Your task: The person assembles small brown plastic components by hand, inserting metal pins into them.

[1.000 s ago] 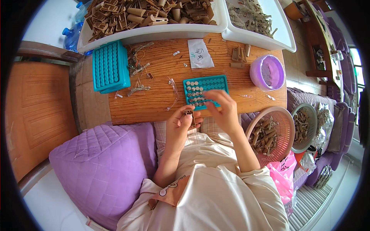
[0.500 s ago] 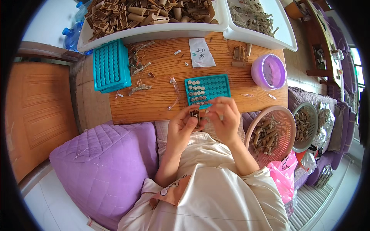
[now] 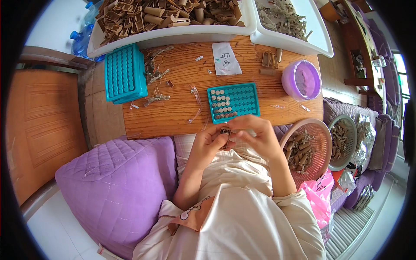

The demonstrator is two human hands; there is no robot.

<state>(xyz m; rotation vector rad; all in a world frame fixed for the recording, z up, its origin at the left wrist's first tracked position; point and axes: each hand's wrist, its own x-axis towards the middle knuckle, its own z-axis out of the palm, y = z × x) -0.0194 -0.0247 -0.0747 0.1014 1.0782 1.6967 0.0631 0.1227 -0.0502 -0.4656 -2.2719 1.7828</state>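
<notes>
My left hand [image 3: 205, 143] holds a small brown plastic casing [image 3: 225, 132] between thumb and fingers, just off the table's near edge above my lap. Dark and metallic parts show inside it. My right hand [image 3: 259, 138] is curled over the casing's far end, index finger and thumb closing on it; whether a smaller part is between these fingertips is hidden. Right beyond the hands lies a teal tray [image 3: 245, 103] with rows of round pockets. Silvery round button cells [image 3: 221, 104] fill the pockets on its left side.
A stack of teal trays [image 3: 141, 82], loose wires [image 3: 157, 100], a paper note [image 3: 234, 69] and a purple bowl [image 3: 288, 89] are on the wooden table [image 3: 173, 119]. White bins [image 3: 173, 34] of brown parts and wired pieces stand behind. A pink basket [image 3: 323, 151] is at right.
My right hand has moved left and closer, from beside the casing to over its far end. The casing is more covered by fingers now. The tray shows more of its near row.
</notes>
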